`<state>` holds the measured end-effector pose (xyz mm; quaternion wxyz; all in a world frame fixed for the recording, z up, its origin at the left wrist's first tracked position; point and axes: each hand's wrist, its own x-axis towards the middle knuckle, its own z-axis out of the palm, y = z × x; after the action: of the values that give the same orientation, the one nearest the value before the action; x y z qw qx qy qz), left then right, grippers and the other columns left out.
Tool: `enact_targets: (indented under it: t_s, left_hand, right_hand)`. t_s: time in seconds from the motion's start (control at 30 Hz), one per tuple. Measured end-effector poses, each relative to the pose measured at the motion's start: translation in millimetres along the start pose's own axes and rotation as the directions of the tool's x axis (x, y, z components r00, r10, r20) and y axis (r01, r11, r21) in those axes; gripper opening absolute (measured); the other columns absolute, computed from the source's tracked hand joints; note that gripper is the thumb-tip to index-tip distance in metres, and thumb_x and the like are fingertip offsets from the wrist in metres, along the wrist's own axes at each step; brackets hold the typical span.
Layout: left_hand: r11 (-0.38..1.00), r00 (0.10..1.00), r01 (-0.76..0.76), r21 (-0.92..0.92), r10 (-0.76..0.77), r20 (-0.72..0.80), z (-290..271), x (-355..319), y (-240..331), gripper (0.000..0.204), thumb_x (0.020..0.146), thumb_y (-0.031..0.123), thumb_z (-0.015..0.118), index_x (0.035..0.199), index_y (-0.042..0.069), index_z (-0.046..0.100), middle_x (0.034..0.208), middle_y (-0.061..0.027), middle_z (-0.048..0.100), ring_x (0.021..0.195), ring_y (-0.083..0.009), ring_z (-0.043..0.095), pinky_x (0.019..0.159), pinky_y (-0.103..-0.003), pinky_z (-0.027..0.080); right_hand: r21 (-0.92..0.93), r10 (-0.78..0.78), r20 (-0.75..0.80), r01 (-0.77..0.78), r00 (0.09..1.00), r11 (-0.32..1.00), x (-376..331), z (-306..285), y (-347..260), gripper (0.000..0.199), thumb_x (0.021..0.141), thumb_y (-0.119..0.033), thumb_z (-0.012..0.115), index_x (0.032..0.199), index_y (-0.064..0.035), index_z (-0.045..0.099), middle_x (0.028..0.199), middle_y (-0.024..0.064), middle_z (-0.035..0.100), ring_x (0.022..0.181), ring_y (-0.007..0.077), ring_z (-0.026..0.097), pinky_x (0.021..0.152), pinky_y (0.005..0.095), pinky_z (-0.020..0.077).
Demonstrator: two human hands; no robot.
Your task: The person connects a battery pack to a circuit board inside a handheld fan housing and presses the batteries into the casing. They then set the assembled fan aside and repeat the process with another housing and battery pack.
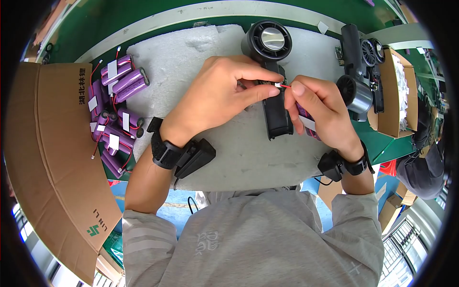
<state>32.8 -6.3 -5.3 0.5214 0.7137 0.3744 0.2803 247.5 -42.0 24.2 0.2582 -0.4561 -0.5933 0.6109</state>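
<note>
A black hand-held fan (270,52) lies on a white foam mat (191,62), its round head away from me and its open handle (278,115) toward me. My left hand (224,93) rests over the handle and pinches a small white connector (277,84) on a red wire. My right hand (318,110) pinches the same wire from the right and holds a purple battery pack (306,119) in its palm. Both wrists carry black straps with small black boxes.
Several purple battery packs (114,110) with red wires lie heaped at the mat's left edge. A cardboard box flap (52,158) lies at the left. More black fan bodies (361,62) and an open carton (397,95) stand at the right on the green table (143,19).
</note>
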Motion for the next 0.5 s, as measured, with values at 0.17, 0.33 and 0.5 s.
enact_targets:
  t_s: [0.17, 0.33, 0.5]
  left_hand:
    - [0.992, 0.996, -0.089, 0.093, 0.090, -0.016, 1, 1, 4, 0.017, 0.088, 0.007, 0.070, 0.104, 0.001, 0.072, 0.081, -0.0043, 0.065, 0.065, -0.0092, 0.059, 0.057, -0.024, 0.048]
    - [1.000, 0.996, -0.012, -0.013, 0.011, -0.088, 2, 0, 2, 0.015, 0.085, 0.014, 0.073, 0.097, 0.006, 0.074, 0.075, -0.0108, 0.067, 0.060, -0.0165, 0.062, 0.056, -0.029, 0.048]
    - [0.996, 0.996, 0.022, -0.085, -0.029, -0.081, 3, -7, -7, 0.014, 0.087, 0.011, 0.070, 0.099, 0.003, 0.073, 0.080, -0.0081, 0.067, 0.065, -0.0120, 0.062, 0.058, -0.026, 0.050]
  right_hand:
    - [0.074, 0.023, -0.047, -0.020, 0.999, 0.997, 1, -3, 1, 0.037, 0.104, -0.027, 0.042, 0.082, -0.0011, 0.055, 0.063, 0.0040, 0.053, 0.048, 0.0099, 0.050, 0.048, 0.0234, 0.0384]
    - [-0.017, -0.006, -0.268, 0.001, 0.963, 1.000, 2, 7, -3, 0.028, 0.102, -0.022, 0.047, 0.085, -0.0016, 0.056, 0.064, 0.0022, 0.052, 0.050, 0.0090, 0.050, 0.048, 0.0231, 0.0384]
    - [-0.279, -0.126, -0.269, 0.048, 0.955, 0.959, 3, 10, 7, 0.020, 0.101, -0.017, 0.051, 0.089, -0.0015, 0.058, 0.064, 0.0008, 0.052, 0.051, 0.0083, 0.049, 0.048, 0.0228, 0.0377]
